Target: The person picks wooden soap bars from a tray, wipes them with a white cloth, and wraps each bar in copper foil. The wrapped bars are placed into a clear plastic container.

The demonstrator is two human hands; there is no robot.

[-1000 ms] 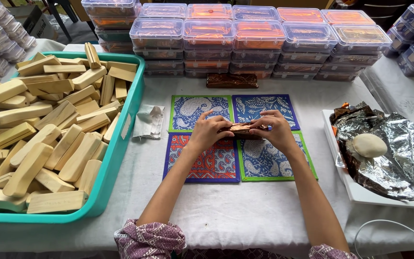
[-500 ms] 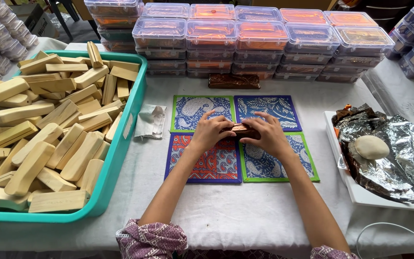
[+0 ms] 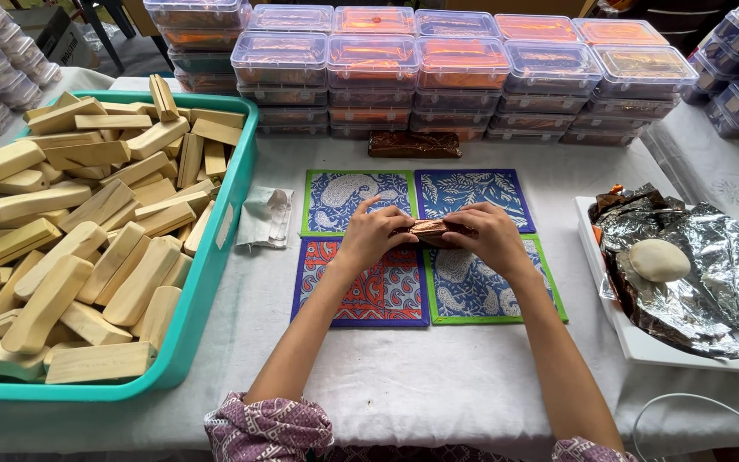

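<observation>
My left hand (image 3: 375,235) and my right hand (image 3: 491,237) together hold a small brown oblong bar (image 3: 431,230), one hand at each end, just above the middle of four patterned cloth mats (image 3: 387,291). The fingers of both hands curl over the bar's top. A second brown bar (image 3: 414,144) lies flat on the white tablecloth beyond the mats. Two mats are blue with green or purple borders, one is red and blue, one is blue with a green border.
A teal tub (image 3: 207,282) filled with pale wooden blocks (image 3: 87,231) stands at the left. Stacked clear lidded boxes (image 3: 421,64) line the back. A white tray (image 3: 643,346) at the right holds crumpled foil (image 3: 712,274) and a pale dough ball (image 3: 659,259). A small clear bag (image 3: 265,216) lies beside the tub.
Both hands have stayed over the mats with the bar between them; the fingers have shifted slightly along it.
</observation>
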